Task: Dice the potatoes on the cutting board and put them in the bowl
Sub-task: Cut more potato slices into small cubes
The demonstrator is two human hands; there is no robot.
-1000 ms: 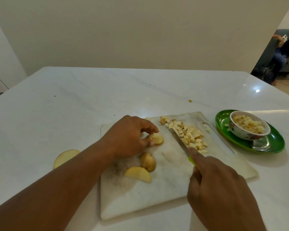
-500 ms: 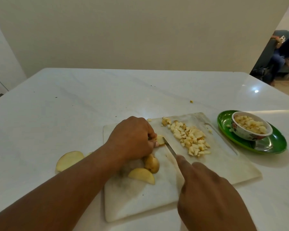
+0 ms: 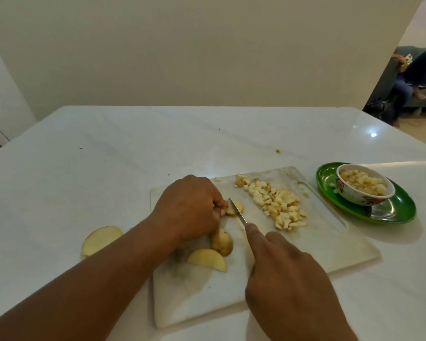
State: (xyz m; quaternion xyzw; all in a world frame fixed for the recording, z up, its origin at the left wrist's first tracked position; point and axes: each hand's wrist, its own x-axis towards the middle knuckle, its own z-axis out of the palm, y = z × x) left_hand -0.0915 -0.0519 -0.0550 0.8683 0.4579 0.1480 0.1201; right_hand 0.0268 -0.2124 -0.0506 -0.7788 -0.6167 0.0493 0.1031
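Observation:
On the white cutting board (image 3: 335, 244) my left hand (image 3: 190, 207) pinches a small potato piece (image 3: 236, 207) with curled fingers. My right hand (image 3: 288, 289) grips a knife (image 3: 237, 209), forefinger along its back, and the blade lies across that piece. A pile of diced potato (image 3: 276, 203) covers the board's far middle. Two more potato pieces lie near my left wrist: a skin-side chunk (image 3: 222, 241) and a pale wedge (image 3: 207, 259). The patterned bowl (image 3: 364, 190), holding diced potato, stands on a green plate (image 3: 394, 212) to the right.
A potato slice (image 3: 100, 239) lies on the white table (image 3: 108, 168) left of the board. A stray cube (image 3: 278, 151) sits on the table beyond the board. A person sits on a sofa at the far right, behind the wall corner.
My right hand has brought the knife leftward from beside the diced pile onto the piece that my left hand holds. My left hand has stayed on that piece.

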